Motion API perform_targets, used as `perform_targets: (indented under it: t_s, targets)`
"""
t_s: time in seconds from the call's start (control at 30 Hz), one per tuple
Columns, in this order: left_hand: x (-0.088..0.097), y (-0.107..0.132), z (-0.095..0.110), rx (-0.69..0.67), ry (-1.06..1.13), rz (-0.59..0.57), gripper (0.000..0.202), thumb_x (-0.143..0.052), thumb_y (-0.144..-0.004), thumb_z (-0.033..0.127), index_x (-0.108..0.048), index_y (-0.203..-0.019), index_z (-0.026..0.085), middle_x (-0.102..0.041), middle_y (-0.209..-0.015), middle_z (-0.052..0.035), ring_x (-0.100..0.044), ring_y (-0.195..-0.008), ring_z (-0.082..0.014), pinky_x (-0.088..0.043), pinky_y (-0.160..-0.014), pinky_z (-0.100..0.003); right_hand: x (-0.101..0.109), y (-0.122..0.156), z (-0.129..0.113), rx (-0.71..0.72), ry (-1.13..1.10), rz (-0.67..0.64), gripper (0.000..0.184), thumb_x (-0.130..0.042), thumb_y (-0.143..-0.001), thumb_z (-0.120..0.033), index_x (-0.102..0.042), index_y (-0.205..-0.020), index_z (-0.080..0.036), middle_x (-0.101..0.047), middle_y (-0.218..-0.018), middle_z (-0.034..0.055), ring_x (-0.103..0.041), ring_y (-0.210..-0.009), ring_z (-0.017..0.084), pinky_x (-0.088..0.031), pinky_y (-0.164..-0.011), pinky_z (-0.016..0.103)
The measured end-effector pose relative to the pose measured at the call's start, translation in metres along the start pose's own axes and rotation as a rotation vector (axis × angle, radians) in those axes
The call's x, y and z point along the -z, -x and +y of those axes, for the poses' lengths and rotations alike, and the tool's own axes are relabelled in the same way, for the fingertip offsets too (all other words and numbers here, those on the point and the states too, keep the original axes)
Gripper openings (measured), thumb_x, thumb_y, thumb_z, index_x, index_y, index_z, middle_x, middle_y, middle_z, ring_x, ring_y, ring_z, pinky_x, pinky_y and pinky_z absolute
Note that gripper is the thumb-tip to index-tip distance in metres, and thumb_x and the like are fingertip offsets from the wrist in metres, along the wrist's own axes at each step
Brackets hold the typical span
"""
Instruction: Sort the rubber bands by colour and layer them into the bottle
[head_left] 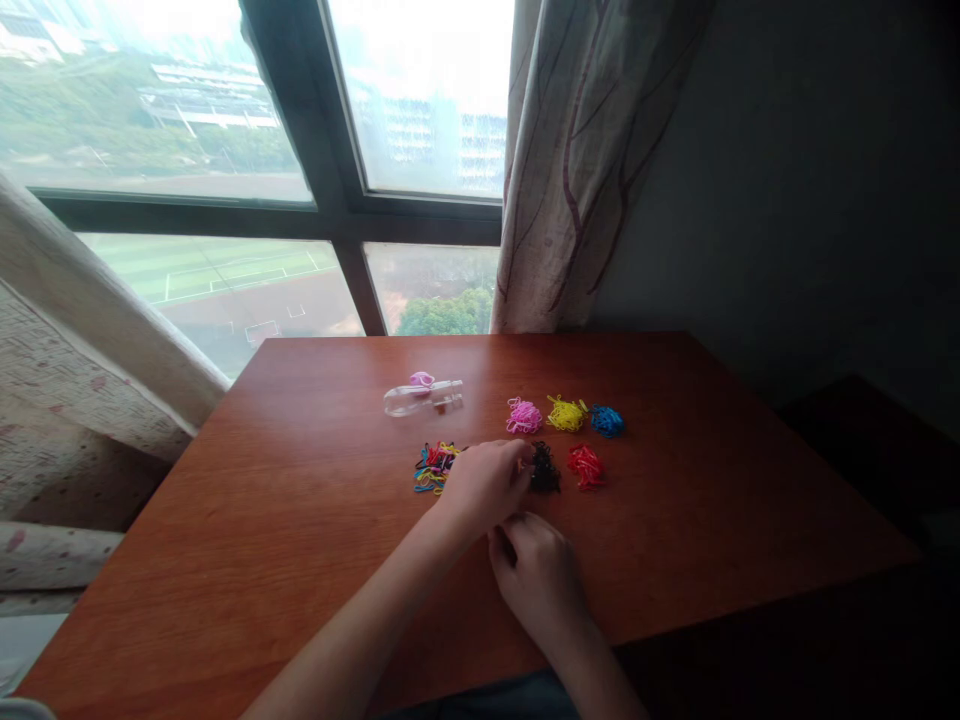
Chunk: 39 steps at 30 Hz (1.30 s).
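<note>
My left hand point(489, 482) reaches across to the near side of a black pile of small rubber bands point(545, 468). Its fingertips are drawn together at the pile's left edge; whatever they pinch is too small to make out. Partly behind this hand lies a mixed-colour pile of rubber bands point(433, 468). Just below, my right hand point(541, 568) rests over the table with its fingers curled in, and its contents are hidden. A red pile of rubber bands point(586, 467) sits right of the black one.
Farther back are pink point(523, 415), yellow point(566, 413) and blue point(607, 421) piles of rubber bands. A clear plastic container point(409, 401) lies on its side, with a pink piece point(421, 379) by it. The brown table point(270, 500) meets a window and curtain point(555, 200).
</note>
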<state>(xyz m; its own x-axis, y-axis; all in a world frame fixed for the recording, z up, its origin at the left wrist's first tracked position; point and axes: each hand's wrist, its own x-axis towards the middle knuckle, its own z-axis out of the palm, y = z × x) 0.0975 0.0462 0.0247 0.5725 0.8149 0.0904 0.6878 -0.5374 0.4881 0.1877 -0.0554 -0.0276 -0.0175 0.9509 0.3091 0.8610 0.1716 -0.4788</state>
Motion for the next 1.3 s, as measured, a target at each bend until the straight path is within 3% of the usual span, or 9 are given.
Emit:
perform_targets:
  t_s: [0.27,0.4,0.83,1.3]
  targets:
    - [0.010,0.040,-0.030,0.101,-0.005,0.085,0.012,-0.051,-0.089,0.024,-0.063,-0.092,0.024,-0.072,-0.085,0.0003,-0.065,-0.076,-0.0157,-0.040,-0.064,-0.024,0.006,-0.003,-0.005,-0.020,-0.094,-0.044,0.020,-0.046,-0.089,-0.012,-0.063,-0.085,-0.022,-0.068,-0.078,0.0021,-0.062,-0.075,0.017,-0.038,-0.068,0.025]
    - [0.010,0.058,-0.041,0.196,-0.069,0.111,0.013,-0.049,-0.092,0.030,-0.061,-0.092,0.025,-0.072,-0.086,0.0002,-0.066,-0.075,-0.0170,-0.038,-0.062,-0.025,0.006,-0.002,-0.005,-0.034,-0.104,-0.055,0.018,-0.047,-0.089,-0.013,-0.063,-0.088,-0.022,-0.068,-0.079,0.0011,-0.063,-0.075,0.017,-0.039,-0.069,0.026]
    - [0.004,0.071,-0.042,0.258,-0.164,0.072,0.015,-0.046,-0.093,0.032,-0.058,-0.090,0.024,-0.072,-0.087,-0.0008,-0.067,-0.077,-0.0182,-0.036,-0.062,-0.026,0.005,-0.004,-0.004,-0.062,-0.107,-0.083,0.018,-0.049,-0.090,-0.014,-0.064,-0.089,-0.023,-0.070,-0.082,0.0005,-0.063,-0.077,0.017,-0.039,-0.070,0.025]
    - [0.002,0.090,-0.045,0.260,-0.068,0.125,0.016,-0.047,-0.092,0.031,-0.060,-0.087,0.023,-0.069,-0.081,0.0008,-0.064,-0.073,-0.0161,-0.037,-0.064,-0.026,-0.005,-0.041,-0.014,-0.117,0.060,-0.136,0.009,-0.056,-0.090,-0.021,-0.063,-0.086,-0.023,-0.070,-0.078,-0.0006,-0.064,-0.071,0.016,-0.031,-0.061,0.026]
